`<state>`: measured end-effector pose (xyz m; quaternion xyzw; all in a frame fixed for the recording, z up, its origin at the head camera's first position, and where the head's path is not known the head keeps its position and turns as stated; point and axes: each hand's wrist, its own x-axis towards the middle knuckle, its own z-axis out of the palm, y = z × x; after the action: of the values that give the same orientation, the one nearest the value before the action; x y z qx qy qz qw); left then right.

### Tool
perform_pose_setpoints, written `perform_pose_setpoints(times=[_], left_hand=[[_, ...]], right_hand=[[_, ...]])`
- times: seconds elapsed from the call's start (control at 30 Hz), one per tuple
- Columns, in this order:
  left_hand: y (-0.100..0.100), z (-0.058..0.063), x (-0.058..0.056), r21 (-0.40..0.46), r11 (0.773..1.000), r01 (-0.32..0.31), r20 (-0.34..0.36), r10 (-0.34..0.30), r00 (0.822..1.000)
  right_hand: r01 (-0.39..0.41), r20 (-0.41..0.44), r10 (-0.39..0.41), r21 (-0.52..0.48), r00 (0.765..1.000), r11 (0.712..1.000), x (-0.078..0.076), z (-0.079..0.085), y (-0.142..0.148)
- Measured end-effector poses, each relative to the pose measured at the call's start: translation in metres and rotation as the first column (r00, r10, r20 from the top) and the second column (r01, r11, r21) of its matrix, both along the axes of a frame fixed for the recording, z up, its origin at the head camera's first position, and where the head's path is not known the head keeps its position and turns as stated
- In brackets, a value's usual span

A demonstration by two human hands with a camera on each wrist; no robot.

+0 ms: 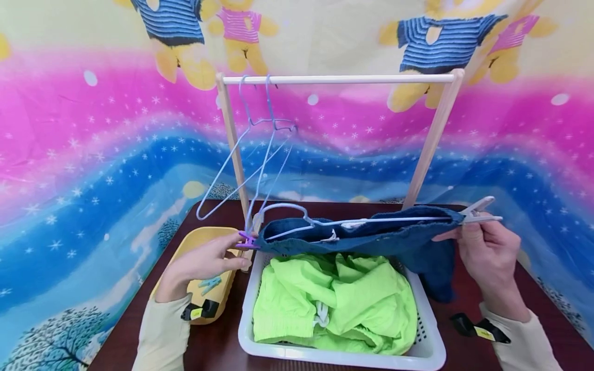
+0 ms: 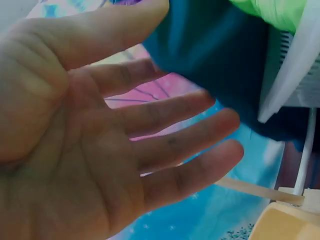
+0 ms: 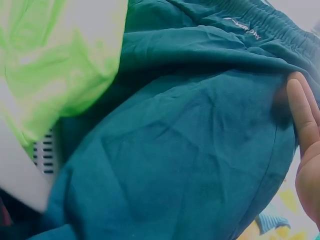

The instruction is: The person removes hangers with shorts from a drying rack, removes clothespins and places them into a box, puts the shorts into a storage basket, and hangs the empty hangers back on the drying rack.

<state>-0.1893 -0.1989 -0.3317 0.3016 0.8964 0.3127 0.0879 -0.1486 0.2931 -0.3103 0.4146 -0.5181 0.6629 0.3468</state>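
Dark blue shorts (image 1: 385,242) with a gathered waistband stretch sideways above the basket, a pale blue hanger (image 1: 394,220) lying in the waist opening. A purple clothespin (image 1: 247,240) sits at their left end. My left hand (image 1: 211,257) is beside it, fingers spread and fairly straight; in the left wrist view the thumb (image 2: 125,27) reaches the cloth's edge. At the other end my right hand (image 1: 492,252) pinches a white clothespin (image 1: 480,210) by its handles. In the right wrist view a straight finger (image 3: 302,110) lies against the shorts (image 3: 185,150).
Bright green clothing (image 1: 339,304) fills the white basket (image 1: 343,359) under the shorts. At left stands a yellow tray (image 1: 213,232) with light blue clothespins (image 1: 210,283). Behind is a rack (image 1: 339,79) with pale hangers (image 1: 223,170) on its left side.
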Motion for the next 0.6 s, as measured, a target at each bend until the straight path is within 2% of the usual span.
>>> perform_pose_setpoints(times=[0.07, 0.13, 0.37, 0.5, 0.6], left_hand=[[0.004, 0.002, 0.001, -0.002, 1.0, -0.01, 0.018, 0.01, 1.0], [0.006, 0.004, 0.0, -0.011, 1.0, -0.02, 0.004, 0.02, 1.0], [0.0, 0.014, 0.007, 0.001, 1.0, 0.005, -0.132, -0.005, 0.991], [-0.003, 0.022, 0.013, -0.007, 1.0, -0.004, -0.145, 0.003, 0.989], [-0.004, 0.026, 0.015, -0.012, 1.0, -0.016, -0.132, 0.014, 0.991]], right_hand=[[-0.013, -0.009, 0.013, 0.016, 1.0, 1.0, -0.001, 0.0, -0.004], [-0.026, -0.004, 0.026, 0.036, 1.0, 0.999, -0.003, -0.002, -0.007], [0.009, 0.086, -0.019, 0.121, 0.996, 0.993, -0.01, -0.008, 0.001], [-0.031, 0.13, 0.008, 0.174, 0.991, 0.984, -0.017, -0.01, 0.009], [-0.059, 0.192, 0.011, 0.247, 0.981, 0.967, -0.019, -0.009, 0.016]])
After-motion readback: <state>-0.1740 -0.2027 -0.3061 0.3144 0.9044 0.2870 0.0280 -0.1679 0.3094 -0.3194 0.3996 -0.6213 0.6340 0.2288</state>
